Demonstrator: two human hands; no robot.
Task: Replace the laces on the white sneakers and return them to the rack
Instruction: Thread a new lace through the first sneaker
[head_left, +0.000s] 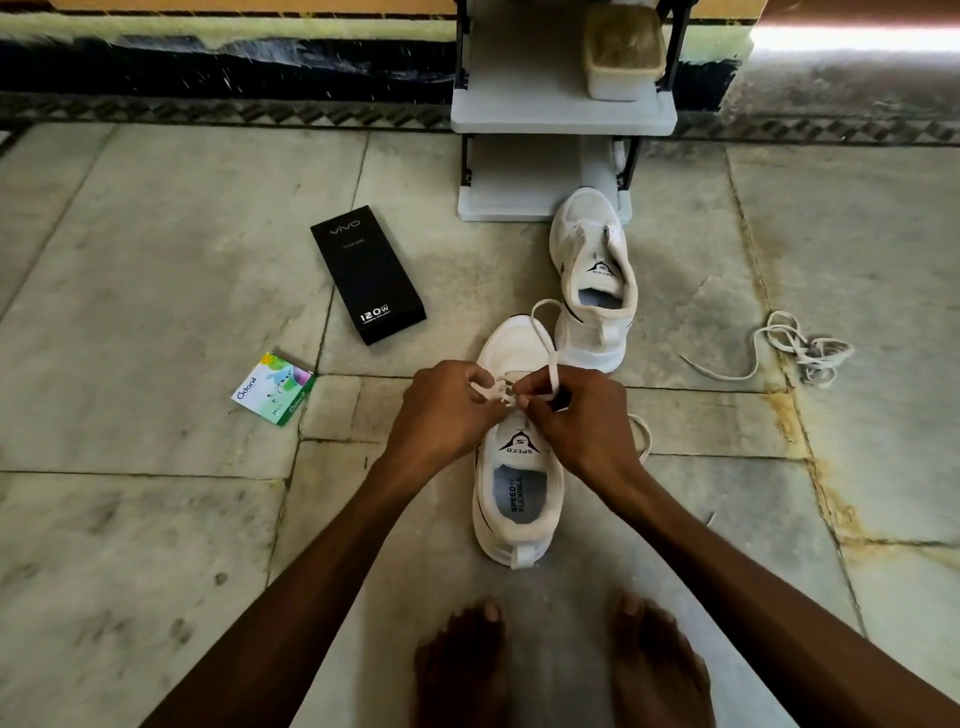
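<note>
Matt white mesh sneaker (519, 488) on smooth, stained stone floor (156, 519).

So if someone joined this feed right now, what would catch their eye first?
First, the left hand and right hand pinching a white lace over the near sneaker at the centre of the floor. Behind it the second sneaker, no lace showing, stands at the foot of the rack. A tangle of laces lies on the tiles to the right, a black box to the left.
</note>
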